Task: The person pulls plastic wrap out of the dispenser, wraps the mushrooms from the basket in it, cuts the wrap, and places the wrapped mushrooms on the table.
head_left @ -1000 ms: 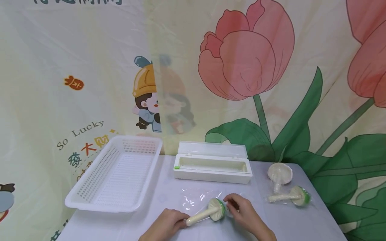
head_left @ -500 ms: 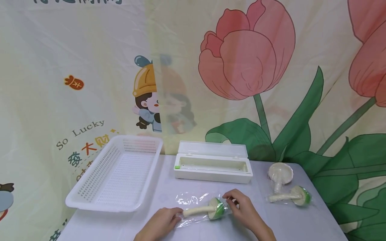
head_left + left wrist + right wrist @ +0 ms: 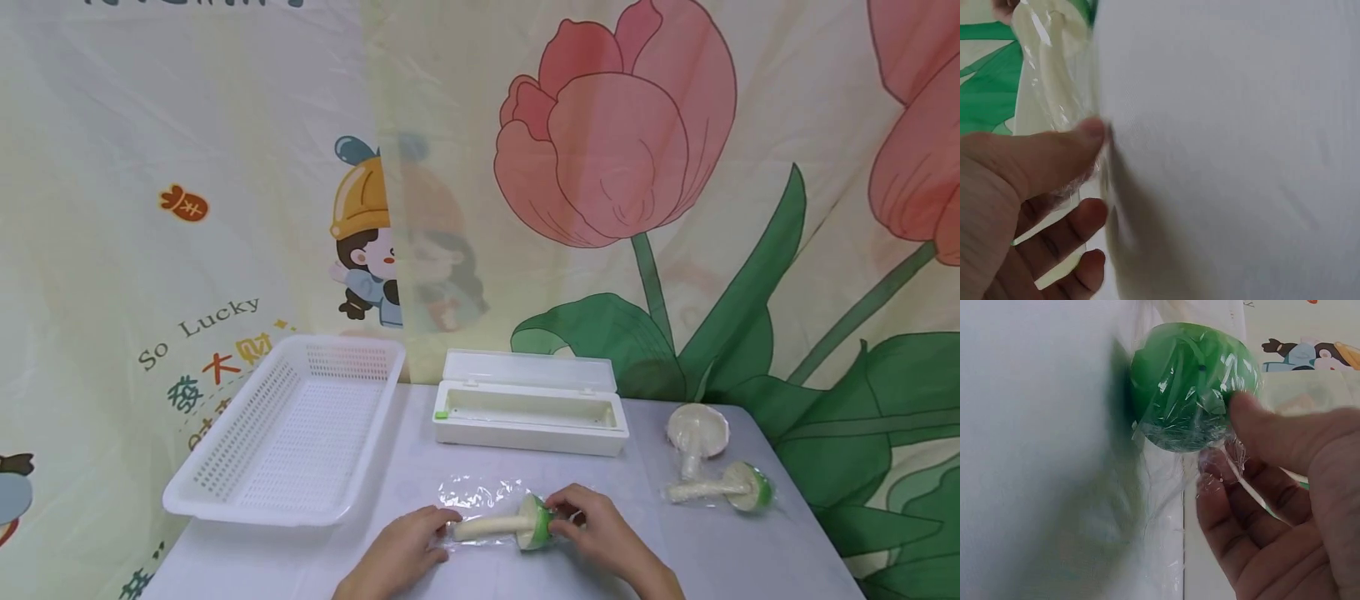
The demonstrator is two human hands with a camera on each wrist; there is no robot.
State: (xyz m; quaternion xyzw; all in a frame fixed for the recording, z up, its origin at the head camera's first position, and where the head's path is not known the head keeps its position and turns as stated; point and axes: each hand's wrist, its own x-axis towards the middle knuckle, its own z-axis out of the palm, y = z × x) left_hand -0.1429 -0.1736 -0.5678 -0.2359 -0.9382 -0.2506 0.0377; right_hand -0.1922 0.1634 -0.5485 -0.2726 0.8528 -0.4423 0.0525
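Observation:
A toy mushroom (image 3: pixel 491 527) with a cream stem and green cap lies on its side in a clear plastic bag (image 3: pixel 476 492), cap to the right. My left hand (image 3: pixel 401 550) pinches the bag at the stem end; in the left wrist view the thumb (image 3: pixel 1066 150) presses on the crinkled plastic. At the cap end my right hand (image 3: pixel 603 533) holds the bagged mushroom. The right wrist view shows its thumb (image 3: pixel 1250 419) against the green cap (image 3: pixel 1194 381) and other fingertips on loose plastic below. The cap's far side is hidden there.
A white perforated basket (image 3: pixel 255 514) stands at the left. Behind the hands is a long white box (image 3: pixel 528 437) with its clear lid (image 3: pixel 528 372) raised. Another bagged green-capped mushroom (image 3: pixel 750 487) and a bagged whitish one (image 3: pixel 697 429) lie at the right.
The mushroom's stem has swung from slanted to nearly level. My right hand has moved from the bag's end onto the cap. My left hand stays at the stem end.

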